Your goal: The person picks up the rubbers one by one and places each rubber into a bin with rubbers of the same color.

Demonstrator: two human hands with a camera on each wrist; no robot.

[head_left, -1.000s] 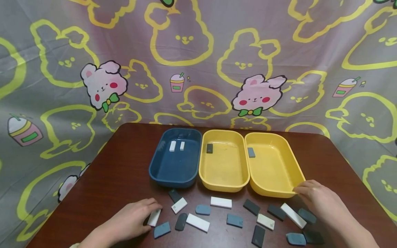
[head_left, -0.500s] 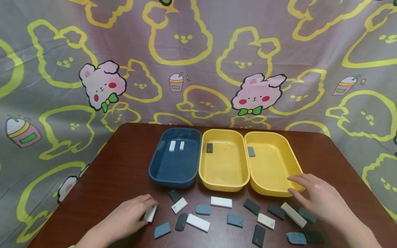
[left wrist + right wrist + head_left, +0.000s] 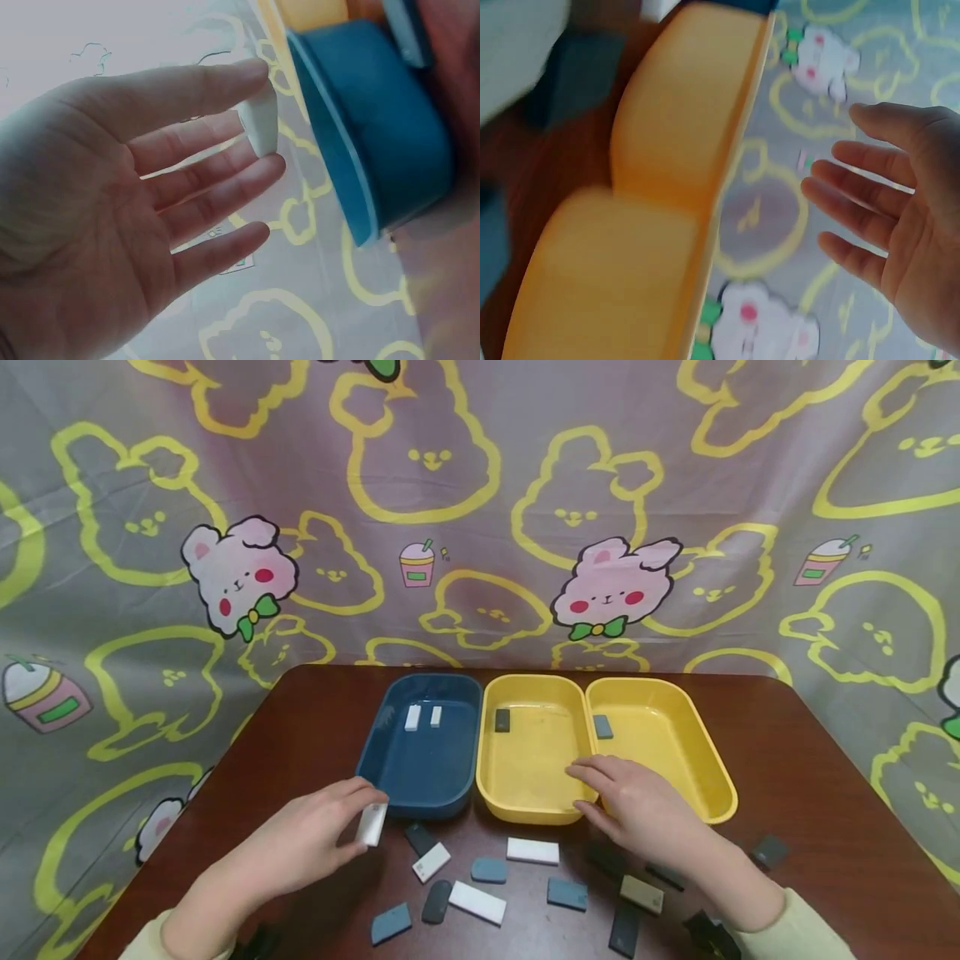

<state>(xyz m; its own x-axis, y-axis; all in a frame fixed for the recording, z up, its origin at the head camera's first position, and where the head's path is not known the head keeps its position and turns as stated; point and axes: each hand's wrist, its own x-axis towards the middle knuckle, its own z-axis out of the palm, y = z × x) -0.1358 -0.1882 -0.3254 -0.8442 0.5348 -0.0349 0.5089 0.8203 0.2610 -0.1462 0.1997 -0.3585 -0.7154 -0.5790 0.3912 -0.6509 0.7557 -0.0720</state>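
My left hand (image 3: 303, 837) pinches a small white rectangular block (image 3: 372, 824) between thumb and fingertips, tilted and raised beside the near left corner of the blue tray (image 3: 420, 811). In the left wrist view the same white block (image 3: 260, 124) shows at the fingertips, apart from the blue tray wall. My right hand (image 3: 651, 806) hovers over the near ends of the middle yellow tray (image 3: 528, 814) and the right yellow tray (image 3: 720, 806). Its fingers are spread and hold nothing, as the right wrist view shows.
Several white, blue-grey and dark blocks lie scattered before the trays, including a long white block (image 3: 477, 903) and a blue-grey block (image 3: 567, 893). The right forearm hides some. Two white pieces (image 3: 412, 717) lie in the blue tray. A patterned curtain (image 3: 465, 527) hangs behind the table.
My left hand has lifted the white block off the table toward the blue tray. My right hand has moved left from the right yellow tray's near corner. The head view has shifted slightly.
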